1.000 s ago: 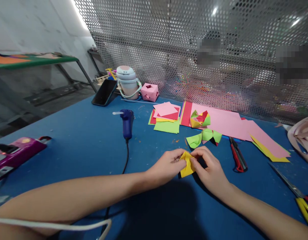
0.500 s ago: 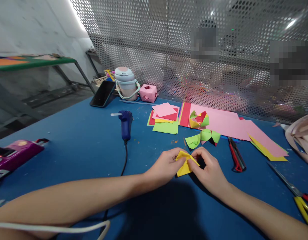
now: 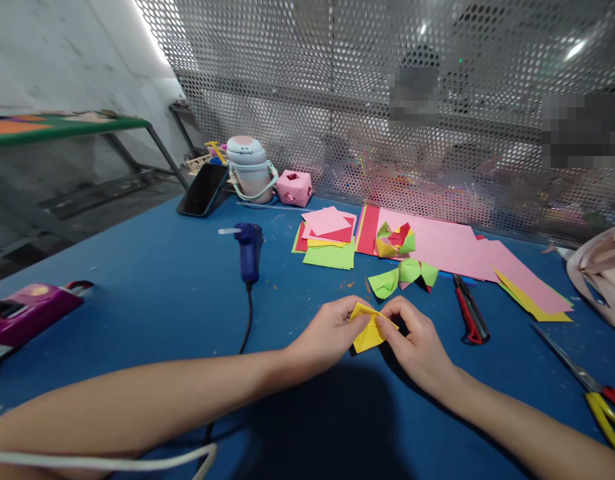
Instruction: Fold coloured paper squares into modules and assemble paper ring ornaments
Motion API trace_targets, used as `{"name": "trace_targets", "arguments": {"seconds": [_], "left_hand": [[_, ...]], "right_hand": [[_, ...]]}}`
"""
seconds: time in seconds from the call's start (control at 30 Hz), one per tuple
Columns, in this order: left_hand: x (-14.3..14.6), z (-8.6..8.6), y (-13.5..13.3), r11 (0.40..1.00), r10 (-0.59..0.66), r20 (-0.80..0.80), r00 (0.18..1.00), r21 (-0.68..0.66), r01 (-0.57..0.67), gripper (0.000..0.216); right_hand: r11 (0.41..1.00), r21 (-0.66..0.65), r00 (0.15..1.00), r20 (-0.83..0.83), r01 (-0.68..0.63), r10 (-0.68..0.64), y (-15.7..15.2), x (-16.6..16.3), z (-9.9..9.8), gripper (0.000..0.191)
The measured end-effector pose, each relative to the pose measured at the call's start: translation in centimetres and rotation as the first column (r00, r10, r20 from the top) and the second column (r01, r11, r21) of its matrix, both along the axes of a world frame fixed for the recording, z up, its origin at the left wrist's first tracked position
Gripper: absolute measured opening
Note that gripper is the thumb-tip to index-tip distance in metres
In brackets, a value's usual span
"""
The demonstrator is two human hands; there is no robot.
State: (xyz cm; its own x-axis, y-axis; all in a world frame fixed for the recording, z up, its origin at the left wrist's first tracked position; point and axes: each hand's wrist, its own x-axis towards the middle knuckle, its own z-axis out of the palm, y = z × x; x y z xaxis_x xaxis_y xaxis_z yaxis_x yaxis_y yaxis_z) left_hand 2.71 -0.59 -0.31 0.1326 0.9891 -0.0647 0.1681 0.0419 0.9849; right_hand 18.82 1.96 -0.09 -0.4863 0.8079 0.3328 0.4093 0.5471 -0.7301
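Between my hands is a small folded piece of yellow paper, held just over the blue table. My left hand pinches its left side, thumb on top. On its right side, the thumb and fingers of my right hand pinch the upper edge. Just beyond my fingers lie folded green paper pieces, partly joined in a row. Behind them a folded ring of green, yellow and red paper rests on pink sheets. My fingers hide part of the yellow paper's folds.
A blue glue gun stands left, its cord running toward me. Stacked coloured squares lie behind my hands. On the right are a red utility knife and scissors. A phone, flask, pink paper box and purple power strip sit left.
Both hands keep their pinch on the yellow paper, with only a tiny shift of the fingers. The whole view has moved slightly.
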Motion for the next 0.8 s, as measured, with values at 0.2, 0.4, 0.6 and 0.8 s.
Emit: {"name": "trace_targets", "arguments": {"seconds": [0.2, 0.4, 0.6, 0.8], "left_hand": [[0.11, 0.16, -0.04, 0.999, -0.033, -0.07, 0.997, 0.002, 0.033, 0.018], [0.07, 0.08, -0.05, 0.999, -0.041, -0.104, 0.994, 0.024, 0.044, 0.019], [-0.13, 0.13, -0.07, 0.995, -0.073, -0.125, 0.989, 0.057, 0.08, 0.024], [-0.36, -0.11, -0.12, 0.994, -0.063, -0.119, 0.991, 0.076, 0.073, 0.028]], "right_hand": [[0.999, -0.05, 1.0, 0.013, 0.0, 0.001, -0.09, 0.05, 0.02, 0.015], [0.999, -0.032, 1.0, 0.013, 0.007, -0.007, -0.02, 0.15, -0.2, 0.016], [1.0, 0.004, 1.0, 0.025, 0.009, -0.009, -0.06, 0.14, -0.31, 0.018], [1.0, 0.016, 1.0, 0.027, 0.008, -0.008, -0.03, 0.06, -0.32, 0.019]]}}
